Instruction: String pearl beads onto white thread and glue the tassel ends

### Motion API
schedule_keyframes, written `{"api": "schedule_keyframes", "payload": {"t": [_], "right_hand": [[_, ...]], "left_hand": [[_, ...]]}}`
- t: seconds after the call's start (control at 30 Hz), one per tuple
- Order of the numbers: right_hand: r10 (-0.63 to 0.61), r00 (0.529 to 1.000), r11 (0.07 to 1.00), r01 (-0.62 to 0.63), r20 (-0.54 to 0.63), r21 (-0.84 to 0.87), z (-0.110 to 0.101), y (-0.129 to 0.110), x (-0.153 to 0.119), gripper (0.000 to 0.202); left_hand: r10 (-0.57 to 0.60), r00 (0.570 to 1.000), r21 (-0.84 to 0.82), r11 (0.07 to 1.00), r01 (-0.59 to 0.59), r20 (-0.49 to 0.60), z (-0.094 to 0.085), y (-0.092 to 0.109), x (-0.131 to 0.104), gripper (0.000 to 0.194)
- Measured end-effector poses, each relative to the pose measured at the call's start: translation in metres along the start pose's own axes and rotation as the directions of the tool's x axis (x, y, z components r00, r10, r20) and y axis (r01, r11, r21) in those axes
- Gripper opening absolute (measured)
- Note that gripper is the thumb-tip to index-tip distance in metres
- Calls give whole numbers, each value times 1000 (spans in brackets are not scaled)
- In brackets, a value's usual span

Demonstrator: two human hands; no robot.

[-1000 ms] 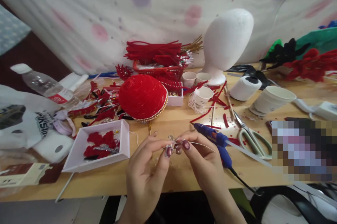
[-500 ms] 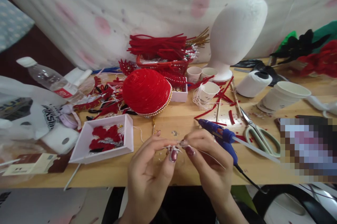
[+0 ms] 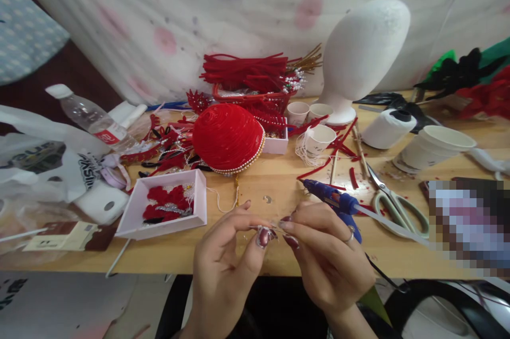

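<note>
Left hand (image 3: 227,259) grip pinched tight on small shiny piece (image 3: 273,234), right hand (image 3: 332,256) grip closed on apparently a fine strand (image 3: 280,229), over counter (image 3: 258,185); red cap's (image 3: 227,137) beaded rim looks done, piece unattached.

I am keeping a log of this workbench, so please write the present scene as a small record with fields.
Left hand: thumb and index finger pinching a tiny piece, too small to identify
Right hand: fingertips close against it, exact grip unclear
Left of hands: white box with red pieces inside
Right of hands: blue glue gun, then scissors
Behind hands: red dome with beaded rim
Farther back: white head form
</note>
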State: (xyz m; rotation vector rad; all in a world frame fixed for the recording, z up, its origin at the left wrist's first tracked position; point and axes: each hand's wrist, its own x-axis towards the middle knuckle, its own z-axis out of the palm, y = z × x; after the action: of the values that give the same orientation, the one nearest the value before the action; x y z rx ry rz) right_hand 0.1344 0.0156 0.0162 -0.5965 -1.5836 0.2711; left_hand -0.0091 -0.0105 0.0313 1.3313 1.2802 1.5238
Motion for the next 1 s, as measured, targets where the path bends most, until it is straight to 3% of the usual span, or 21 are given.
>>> {"api": "schedule_keyframes", "payload": {"t": [0.13, 0.3, 0.53, 0.8, 1.0], "right_hand": [[211, 977, 971, -204, -40, 128, 3, -5, -3, 28], [396, 918, 904, -386, -22, 183, 6, -9, -3, 22], [465, 885, 868, -457, 7, 195, 4, -8, -1, 19], [445, 894, 881, -446, 40, 160, 0, -6, -2, 16], [422, 905, 893, -426, 53, 148, -1, -7, -1, 17]], "left_hand": [[177, 982, 60, 982, -181, 68, -3, -3, 4, 23], [158, 985, 68, 984, -163, 74, -4, -6, 1, 26], [99, 993, -11, 995, -98, 62, -6, -4, 6, 23], [28, 998, 4, 1000, -29, 62, -3, -2, 7, 8], [15, 999, 71, 997, -18, 40, -1, -5, 4, 11]]}}
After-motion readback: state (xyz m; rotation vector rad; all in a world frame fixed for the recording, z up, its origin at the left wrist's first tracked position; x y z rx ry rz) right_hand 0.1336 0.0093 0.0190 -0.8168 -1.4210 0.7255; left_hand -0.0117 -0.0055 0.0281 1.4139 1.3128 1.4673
